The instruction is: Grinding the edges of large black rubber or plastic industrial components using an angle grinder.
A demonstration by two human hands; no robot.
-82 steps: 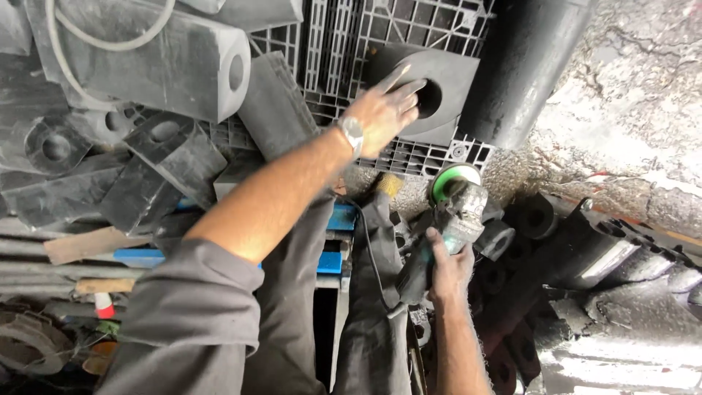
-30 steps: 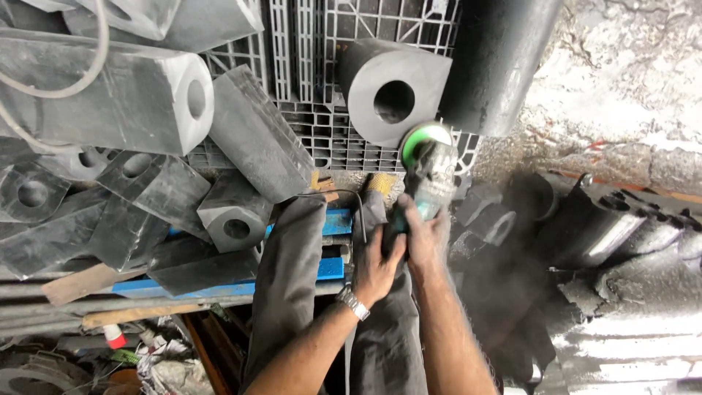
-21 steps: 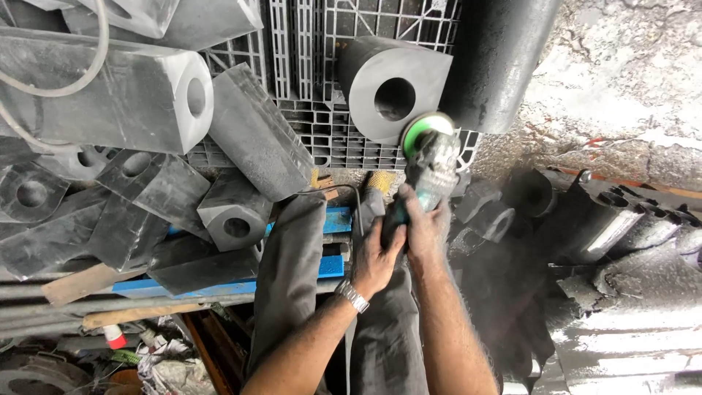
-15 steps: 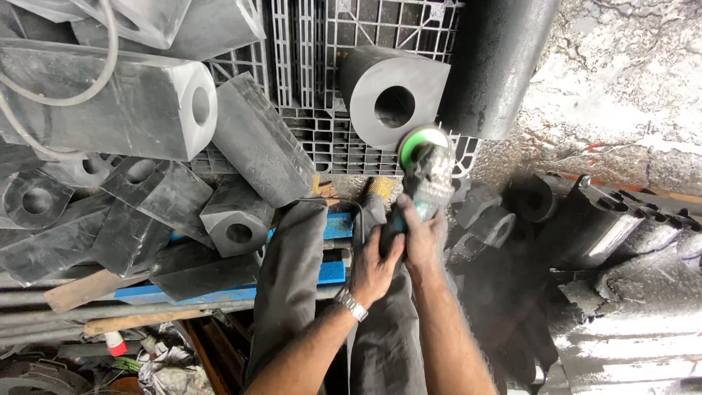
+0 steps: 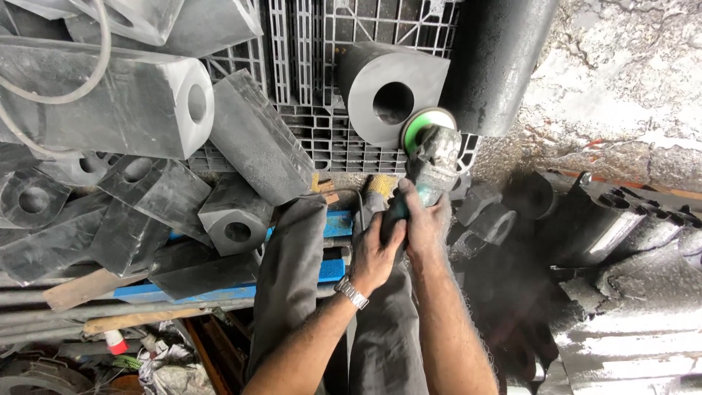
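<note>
Left hand [image 5: 374, 252] wraps its fingers around the rear grip of the angle grinder [image 5: 424, 164]. Right hand [image 5: 428, 219] clamps the body just ahead. Tool's long axis runs away from the person; green disc apparently touches the bored black block [image 5: 391, 91], lower edge.

The grinder [image 5: 431, 157] body is largely hidden by the 2 hands [image 5: 398, 234]. Its disc edge cannot be made out against the rubber block [image 5: 391, 99].
</note>
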